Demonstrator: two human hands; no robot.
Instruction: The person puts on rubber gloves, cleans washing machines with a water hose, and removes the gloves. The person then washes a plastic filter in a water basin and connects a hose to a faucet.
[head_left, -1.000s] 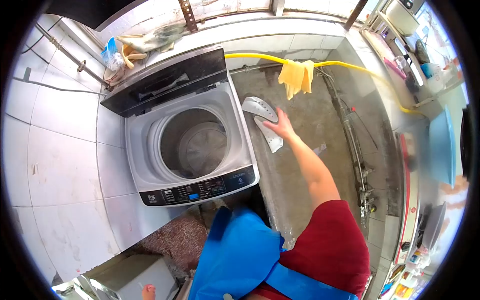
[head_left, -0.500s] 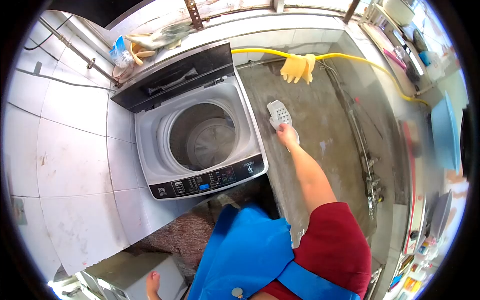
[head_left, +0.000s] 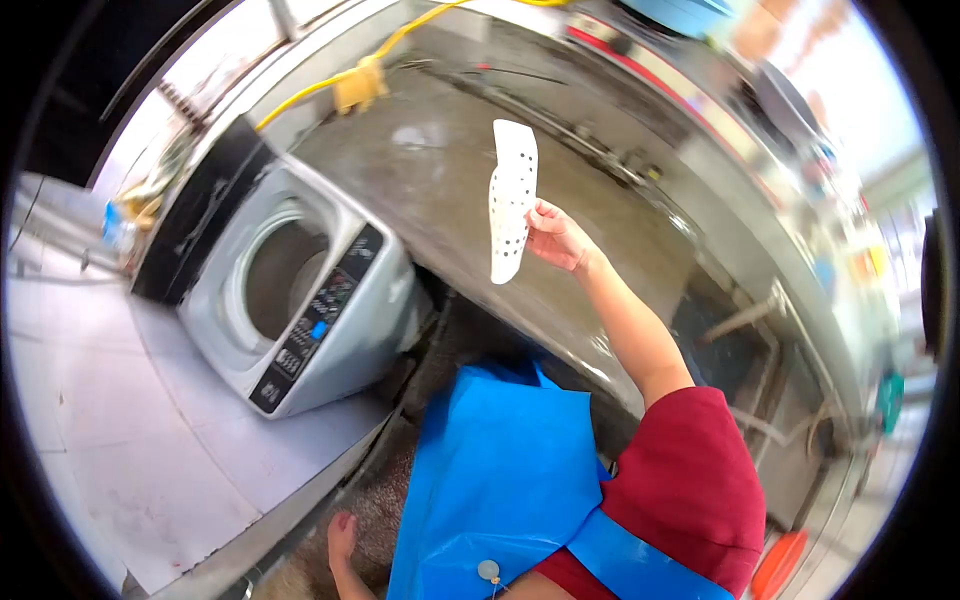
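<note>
A long white plastic piece (head_left: 512, 205) with rows of small holes and a notch along its left edge is held up over the wet grey basin (head_left: 440, 215). My right hand (head_left: 556, 235) pinches its right edge between thumb and fingers; what the piece belongs to cannot be told. Down beside the blue apron (head_left: 500, 450) hangs my left hand (head_left: 342, 538), small in view, its fingers curled in and nothing visible in them. To the left stands a grey top-loading washing machine (head_left: 345, 340), its dark lid (head_left: 205, 205) raised and its drum (head_left: 285, 275) exposed.
A yellow hose (head_left: 405, 35) runs along the basin's back wall, with a yellow rubber glove (head_left: 360, 87) hung over it. Pipes and taps (head_left: 620, 165) line the far wall. An orange-red object (head_left: 780, 565) is at the lower right, and white tiles (head_left: 130, 430) lie at left.
My right hand has lifted the white perforated piece from low in the basin, and it now stands nearly upright. The view has turned right, so the washing machine sits farther left and tilted.
</note>
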